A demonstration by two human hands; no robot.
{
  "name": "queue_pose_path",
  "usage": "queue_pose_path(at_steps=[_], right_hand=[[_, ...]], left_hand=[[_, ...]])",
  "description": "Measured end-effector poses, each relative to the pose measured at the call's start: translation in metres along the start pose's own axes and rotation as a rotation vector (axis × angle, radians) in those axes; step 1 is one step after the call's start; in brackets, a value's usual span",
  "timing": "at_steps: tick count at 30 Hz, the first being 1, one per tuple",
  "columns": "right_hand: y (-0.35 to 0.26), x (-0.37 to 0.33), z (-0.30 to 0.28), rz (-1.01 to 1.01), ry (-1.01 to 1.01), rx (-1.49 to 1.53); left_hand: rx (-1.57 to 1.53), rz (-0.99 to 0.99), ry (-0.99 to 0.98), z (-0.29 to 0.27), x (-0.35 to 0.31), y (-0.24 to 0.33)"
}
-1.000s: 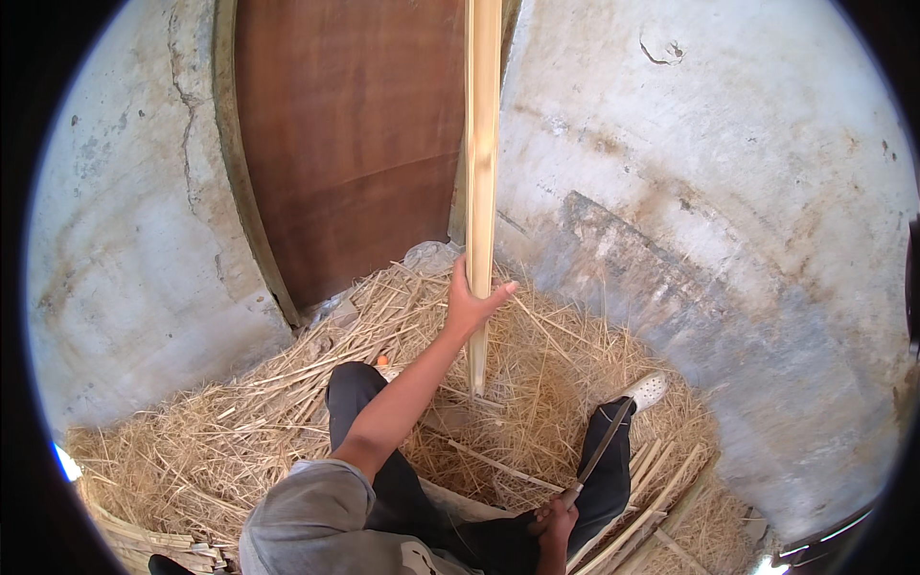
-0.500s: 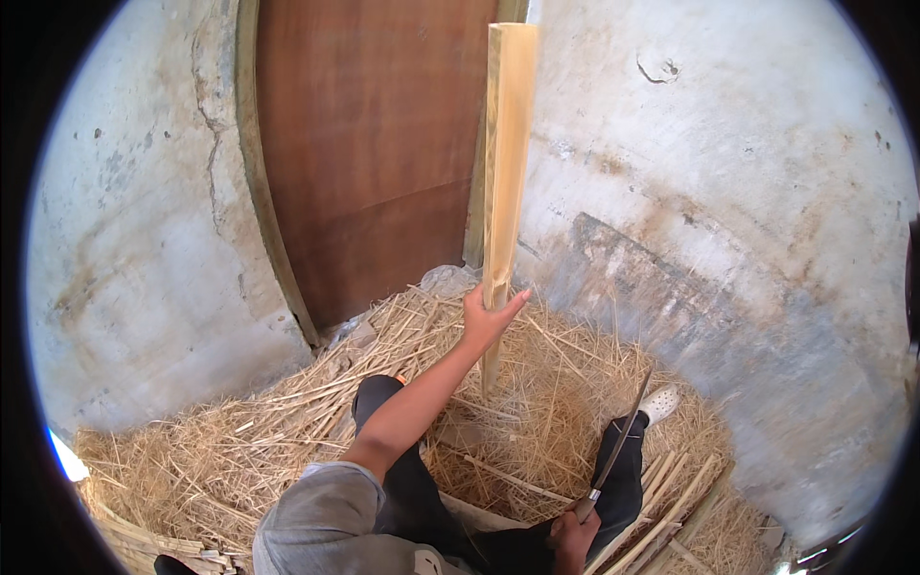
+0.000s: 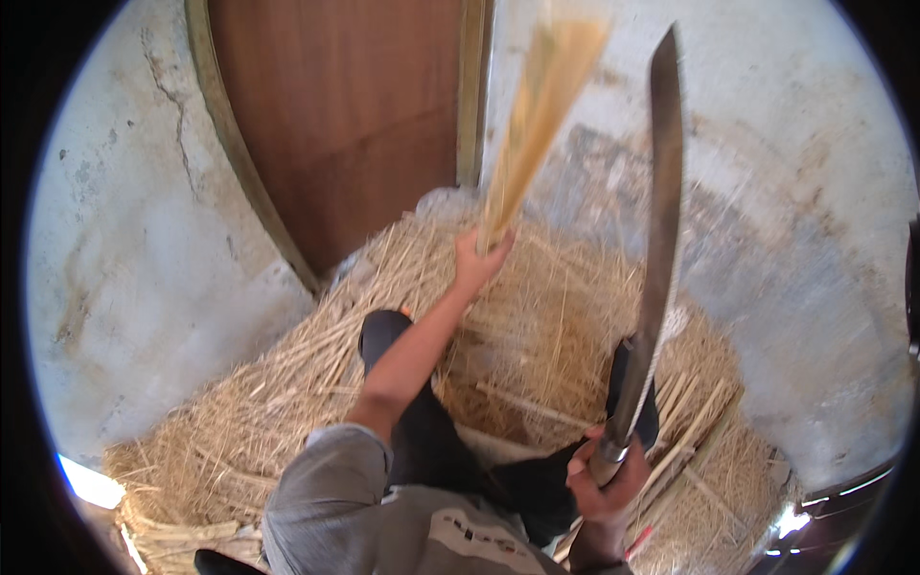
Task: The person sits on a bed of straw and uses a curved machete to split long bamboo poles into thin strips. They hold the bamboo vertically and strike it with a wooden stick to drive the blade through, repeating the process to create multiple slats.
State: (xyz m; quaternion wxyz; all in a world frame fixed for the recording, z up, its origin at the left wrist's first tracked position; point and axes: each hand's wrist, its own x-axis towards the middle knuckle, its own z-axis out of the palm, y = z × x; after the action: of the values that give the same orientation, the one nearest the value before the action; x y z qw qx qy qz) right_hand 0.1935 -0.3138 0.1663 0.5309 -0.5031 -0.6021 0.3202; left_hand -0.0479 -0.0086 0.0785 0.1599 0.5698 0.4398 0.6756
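Left fingers [image 3: 467, 253] are grasping a pale slat [image 3: 541, 115], widening above them; right fingers [image 3: 582, 476] are gripping a knife [image 3: 664, 211], its curved metal blade extending above them; tangled straw [image 3: 565, 326] is lying below the left.

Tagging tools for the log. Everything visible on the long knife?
Long knife: dark, metal-looking blade, gently curved, pointed tip; shiny collar; paler handle, material unclear. It points toward the view's top, right of the pale wooden piece, its handle gripped in the right hand. Nothing else clearly touches it.
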Motion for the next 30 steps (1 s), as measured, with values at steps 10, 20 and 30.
queue_pose_path(at_steps=[10,20,30], right_hand=[[0.049,-0.007,0.006,0.324,0.122,0.271],[0.072,-0.011,0.009,0.405,0.094,0.281],[-0.005,0.001,0.009,0.123,0.059,0.342]], left_hand=[[-0.072,-0.139,-0.05,-0.049,0.001,0.098],[-0.12,-0.202,-0.098,-0.029,-0.04,0.057],[0.037,-0.109,-0.086,0.002,-0.032,0.061]])
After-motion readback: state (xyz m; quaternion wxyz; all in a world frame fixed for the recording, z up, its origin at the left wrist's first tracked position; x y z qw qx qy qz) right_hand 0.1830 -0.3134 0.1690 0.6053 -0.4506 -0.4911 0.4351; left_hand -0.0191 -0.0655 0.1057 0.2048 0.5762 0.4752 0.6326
